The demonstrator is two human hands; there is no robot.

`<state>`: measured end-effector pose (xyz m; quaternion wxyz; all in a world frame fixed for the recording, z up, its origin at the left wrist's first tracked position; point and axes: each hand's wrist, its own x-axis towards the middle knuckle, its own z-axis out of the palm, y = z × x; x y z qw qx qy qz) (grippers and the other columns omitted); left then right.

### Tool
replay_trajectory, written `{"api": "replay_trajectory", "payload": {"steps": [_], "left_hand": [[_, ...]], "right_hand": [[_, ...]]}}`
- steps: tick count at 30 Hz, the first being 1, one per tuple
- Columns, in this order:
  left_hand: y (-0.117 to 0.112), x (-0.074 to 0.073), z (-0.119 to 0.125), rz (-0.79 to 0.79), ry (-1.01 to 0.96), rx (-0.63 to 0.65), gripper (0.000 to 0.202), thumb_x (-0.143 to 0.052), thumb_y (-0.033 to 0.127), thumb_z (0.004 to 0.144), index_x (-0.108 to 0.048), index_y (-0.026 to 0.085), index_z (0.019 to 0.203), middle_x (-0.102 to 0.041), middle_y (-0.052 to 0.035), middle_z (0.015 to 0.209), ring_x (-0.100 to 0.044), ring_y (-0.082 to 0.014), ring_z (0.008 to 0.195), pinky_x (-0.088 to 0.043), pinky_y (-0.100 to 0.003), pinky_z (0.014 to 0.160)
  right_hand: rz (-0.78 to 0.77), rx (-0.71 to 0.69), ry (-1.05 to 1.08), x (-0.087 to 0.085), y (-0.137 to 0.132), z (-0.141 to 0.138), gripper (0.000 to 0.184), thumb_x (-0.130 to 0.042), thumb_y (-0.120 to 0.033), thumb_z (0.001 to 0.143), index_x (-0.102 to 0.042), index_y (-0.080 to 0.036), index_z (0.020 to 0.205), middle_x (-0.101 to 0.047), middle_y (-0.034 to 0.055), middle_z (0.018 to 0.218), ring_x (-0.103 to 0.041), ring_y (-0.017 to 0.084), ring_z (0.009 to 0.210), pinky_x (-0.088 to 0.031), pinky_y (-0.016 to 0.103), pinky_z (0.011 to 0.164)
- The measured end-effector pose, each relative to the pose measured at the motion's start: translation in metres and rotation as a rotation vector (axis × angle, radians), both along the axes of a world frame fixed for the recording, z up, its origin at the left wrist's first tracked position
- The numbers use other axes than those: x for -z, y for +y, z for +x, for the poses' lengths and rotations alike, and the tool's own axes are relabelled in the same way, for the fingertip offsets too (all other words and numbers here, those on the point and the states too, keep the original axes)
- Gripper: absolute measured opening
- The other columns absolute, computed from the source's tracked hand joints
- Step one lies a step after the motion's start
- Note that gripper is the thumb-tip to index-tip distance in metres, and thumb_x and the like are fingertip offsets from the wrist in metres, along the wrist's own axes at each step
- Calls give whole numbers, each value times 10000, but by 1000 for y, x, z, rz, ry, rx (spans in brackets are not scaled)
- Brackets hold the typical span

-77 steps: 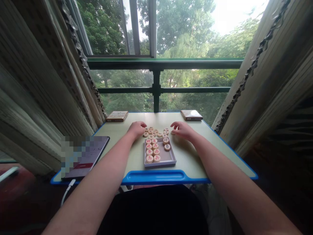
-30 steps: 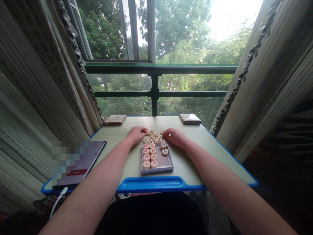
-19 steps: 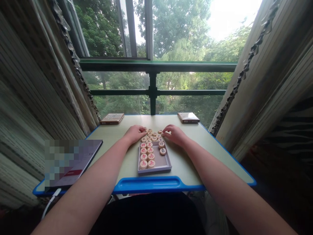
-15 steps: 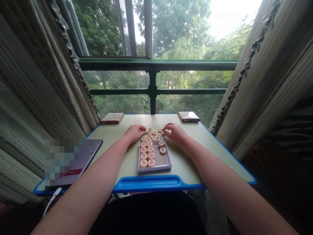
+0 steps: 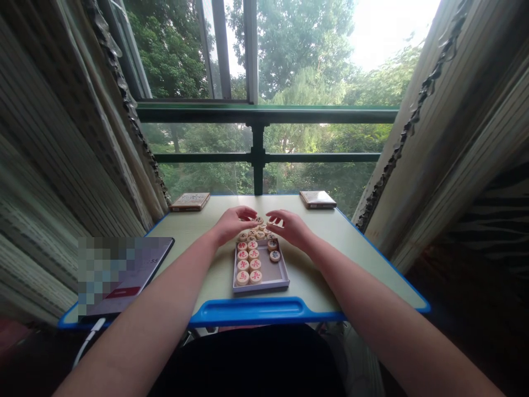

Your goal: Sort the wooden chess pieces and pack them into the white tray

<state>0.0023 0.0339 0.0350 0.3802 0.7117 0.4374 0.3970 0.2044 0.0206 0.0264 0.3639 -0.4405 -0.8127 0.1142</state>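
My left hand (image 5: 236, 224) is at the far left of a cluster of loose Chinese chess pieces (image 5: 252, 233), its fingers curved and apart from the thumb. Opposite it, my right hand (image 5: 288, 225) has thumb and fingers spread over the cluster's right side. The hands partly cover those pieces; I see none gripped. Just nearer to me lies a shallow open box (image 5: 270, 274). Inside, red-marked pieces (image 5: 255, 276) fill two columns on the left. Two dark-marked pieces (image 5: 275, 256) sit at its right side, towards the back.
A tablet (image 5: 128, 275) with a white cable (image 5: 94, 330) plugged in lies at the table's left. Flat boxes stand at the back left (image 5: 190, 202) and back right (image 5: 317, 199). The table's blue front edge has a tray groove (image 5: 252, 310). A railing (image 5: 264, 114) and window are beyond.
Both hands have moved inward, closer together over the loose pieces. The right thumb and fingers have spread apart. The pieces in the box stay as they were.
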Motion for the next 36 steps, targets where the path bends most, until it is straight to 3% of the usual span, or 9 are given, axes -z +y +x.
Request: {"api": "replay_trajectory", "payload": {"steps": [13,19,25,30,36], "left_hand": [[-10,-9,5,-51,-29,107,479,-767,395,574,-631,117,939,-666,-100,941,-618,-172,781,-490,-318,718],[-14,-13,2,-150,-95,211,462,-761,385,587,-663,121,954,-689,-101,933,-622,-210,880,-459,-368,839],[-22,-18,2,-179,10,218,414,-748,419,591,-718,157,911,-712,-88,898,-616,-240,905,-446,-388,865],[-26,-18,6,-141,50,368,361,-752,415,581,-739,166,842,-684,-105,1007,-592,-256,978,-449,-384,876],[-27,-20,5,-36,183,418,357,-739,453,586,-744,195,833,-580,-102,1207,-523,-279,1099,-445,-379,898]], "right_hand": [[-65,-117,98,-11,-11,-4,242,-635,-284,745,-661,-140,938,-674,52,816,-568,107,651,-450,212,575],[-71,-93,65,-20,-15,-1,244,-629,-324,745,-665,-156,917,-645,31,745,-531,103,615,-429,225,564],[-195,-50,20,-35,-46,16,225,-631,-308,723,-667,-160,889,-613,30,771,-517,112,639,-427,237,564],[-105,13,75,-17,-74,27,222,-617,-280,738,-669,-187,932,-581,28,829,-503,106,659,-432,240,600],[-28,11,4,0,-76,24,221,-635,-271,732,-678,-201,937,-566,42,900,-508,117,697,-442,253,648]]}}
